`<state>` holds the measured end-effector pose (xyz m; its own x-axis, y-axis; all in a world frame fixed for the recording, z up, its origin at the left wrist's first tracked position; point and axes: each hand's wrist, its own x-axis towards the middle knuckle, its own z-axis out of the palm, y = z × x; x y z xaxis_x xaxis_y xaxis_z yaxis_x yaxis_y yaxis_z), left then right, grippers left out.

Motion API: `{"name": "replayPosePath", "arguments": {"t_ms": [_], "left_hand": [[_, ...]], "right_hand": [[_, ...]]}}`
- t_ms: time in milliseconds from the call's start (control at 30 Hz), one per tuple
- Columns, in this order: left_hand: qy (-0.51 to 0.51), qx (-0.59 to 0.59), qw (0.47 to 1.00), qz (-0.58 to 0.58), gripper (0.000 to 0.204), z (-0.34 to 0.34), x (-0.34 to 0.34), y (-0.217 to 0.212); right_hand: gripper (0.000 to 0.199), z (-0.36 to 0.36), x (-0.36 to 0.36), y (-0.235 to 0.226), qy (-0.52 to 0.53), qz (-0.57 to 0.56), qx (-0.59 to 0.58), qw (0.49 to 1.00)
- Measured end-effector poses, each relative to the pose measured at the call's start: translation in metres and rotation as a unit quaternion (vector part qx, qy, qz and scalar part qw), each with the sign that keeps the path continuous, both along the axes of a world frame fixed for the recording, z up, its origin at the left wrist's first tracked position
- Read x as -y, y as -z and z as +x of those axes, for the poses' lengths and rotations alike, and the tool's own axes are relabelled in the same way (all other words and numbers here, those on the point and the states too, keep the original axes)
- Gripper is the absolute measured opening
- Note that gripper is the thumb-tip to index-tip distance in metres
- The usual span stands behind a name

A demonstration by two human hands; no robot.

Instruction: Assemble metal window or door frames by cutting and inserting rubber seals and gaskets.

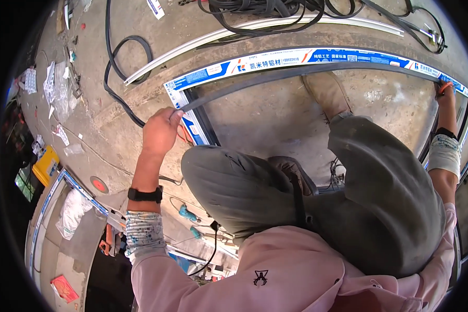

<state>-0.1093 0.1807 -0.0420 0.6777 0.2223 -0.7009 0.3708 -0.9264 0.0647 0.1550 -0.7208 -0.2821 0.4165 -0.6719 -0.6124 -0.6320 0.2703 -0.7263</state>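
Note:
My left hand (161,130) pinches a long dark grey rubber strip (296,71) between thumb and fingers, at the left corner of a metal frame (275,61) covered in blue and white film. The strip stretches along the inner side of the frame's far bar to my right hand (445,101). The right fingers are closed at the strip's other end, by the right corner. A small orange-red thing (444,87) shows at those fingers; its kind is unclear. Orange-red handles (184,134) lie beside the frame below my left hand, their tool partly hidden.
My shoe (325,93) stands inside the frame. Beyond lie a white profile bar (218,37) and coiled black strips (265,8). A cutting disc (99,184), a teal power tool (188,213), a yellow box (46,165) and another filmed frame (49,200) are at left, near scraps.

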Motion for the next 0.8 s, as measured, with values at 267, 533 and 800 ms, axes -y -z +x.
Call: {"name": "replayPosePath", "arguments": {"t_ms": [267, 533, 800], "left_hand": [[-0.069, 0.038, 0.996, 0.034, 0.029, -0.005, -0.018, 0.048], [-0.113, 0.068, 0.98, -0.149, 0.022, -0.011, -0.054, 0.055], [0.013, 0.16, 0.987, 0.005, 0.02, -0.001, -0.032, 0.068]], "right_hand": [[0.012, -0.001, 0.016, -0.019, -0.026, -0.004, -0.017, 1.0], [0.012, -0.006, -0.025, -0.04, -0.001, -0.034, -0.012, 0.999], [0.014, -0.001, -0.004, -0.041, -0.029, -0.05, -0.01, 0.998]]}}
